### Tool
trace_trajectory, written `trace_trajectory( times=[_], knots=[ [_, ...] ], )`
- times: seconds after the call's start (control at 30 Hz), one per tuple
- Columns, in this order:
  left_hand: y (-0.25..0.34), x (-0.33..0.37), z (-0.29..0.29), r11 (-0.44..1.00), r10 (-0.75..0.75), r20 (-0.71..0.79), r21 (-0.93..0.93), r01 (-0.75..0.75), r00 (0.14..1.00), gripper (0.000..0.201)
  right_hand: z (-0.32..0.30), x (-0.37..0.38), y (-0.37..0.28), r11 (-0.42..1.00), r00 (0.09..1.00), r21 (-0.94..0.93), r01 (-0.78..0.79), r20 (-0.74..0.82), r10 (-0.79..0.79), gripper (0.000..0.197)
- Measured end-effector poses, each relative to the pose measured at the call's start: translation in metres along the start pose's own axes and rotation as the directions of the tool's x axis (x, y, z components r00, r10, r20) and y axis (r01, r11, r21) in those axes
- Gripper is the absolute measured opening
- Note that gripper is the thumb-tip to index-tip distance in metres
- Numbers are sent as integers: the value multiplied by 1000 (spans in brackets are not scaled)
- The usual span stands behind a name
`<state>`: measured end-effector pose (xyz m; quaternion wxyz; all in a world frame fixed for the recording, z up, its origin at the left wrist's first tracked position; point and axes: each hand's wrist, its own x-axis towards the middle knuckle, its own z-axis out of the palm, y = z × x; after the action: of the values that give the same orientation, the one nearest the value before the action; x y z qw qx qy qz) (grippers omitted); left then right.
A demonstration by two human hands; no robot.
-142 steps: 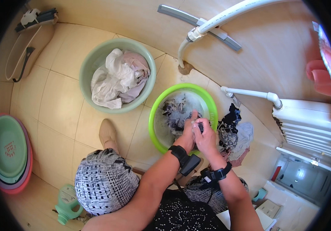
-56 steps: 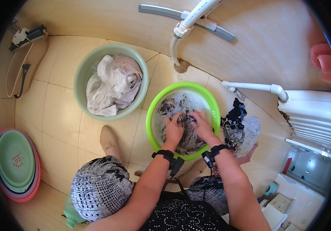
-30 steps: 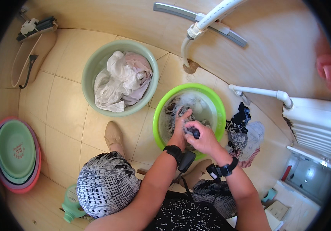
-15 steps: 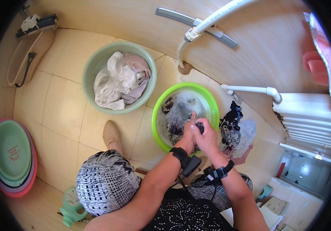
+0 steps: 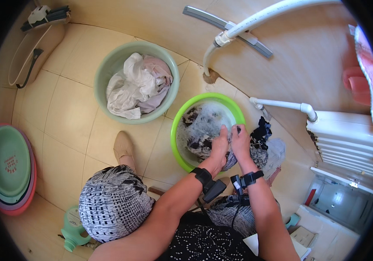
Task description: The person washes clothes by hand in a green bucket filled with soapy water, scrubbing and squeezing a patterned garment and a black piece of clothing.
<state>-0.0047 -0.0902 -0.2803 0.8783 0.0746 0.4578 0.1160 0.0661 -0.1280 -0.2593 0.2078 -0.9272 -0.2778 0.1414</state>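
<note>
A lime-green basin [image 5: 174,141] on the floor holds foamy water and a wet black-and-white patterned cloth [image 5: 198,145]. Over its right front part, my left hand [image 5: 220,148] and my right hand [image 5: 241,142] are closed side by side, thumbs upward. Between them they grip a dark wet garment [image 5: 230,161], which hangs down below my palms near the basin's front rim. My fingers hide most of it, and whether it joins the cloth in the water cannot be made out. Both wrists wear black straps with small devices.
A pale green basin [image 5: 99,98] with white and pink clothes [image 5: 136,87] stands farther off. Right of the lime basin lies a clothes pile [image 5: 274,152]. Stacked basins [image 5: 10,161] and a green jug [image 5: 72,228] are at left; a white radiator [image 5: 347,139] stands right.
My hands have moved apart from an overlapping clasp to side by side, the right one shifting right. More of the garment now shows between them. The whole view has shifted slightly.
</note>
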Motion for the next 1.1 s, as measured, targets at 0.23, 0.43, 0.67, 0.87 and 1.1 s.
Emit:
trace_trajectory(
  times=[0.23, 0.43, 0.67, 0.87, 1.1],
  knots=[
    [2, 18, -13, 969, -76, -109, 225, 99, 991, 58, 11, -25, -7, 989, 994, 94, 112, -2, -112, 18],
    [-6, 17, -1, 886, 240, 72, 392, -248, 968, 51, 4, -11, 0, 930, 996, 358, -78, -15, 90, 14],
    [42, -8, -14, 913, -240, 587, 408, -26, 773, 70, -32, 7, -15, 477, 971, 851, -221, 145, 192, 10],
    [44, -6, -18, 922, -250, 730, 380, -73, 637, 47, -47, 13, -6, 459, 849, 784, -417, 517, -112, 31],
    [29, -9, -23, 902, -431, 660, 333, 274, 616, 52, -47, 15, -11, 510, 732, 751, -420, 612, -298, 34]
  ],
)
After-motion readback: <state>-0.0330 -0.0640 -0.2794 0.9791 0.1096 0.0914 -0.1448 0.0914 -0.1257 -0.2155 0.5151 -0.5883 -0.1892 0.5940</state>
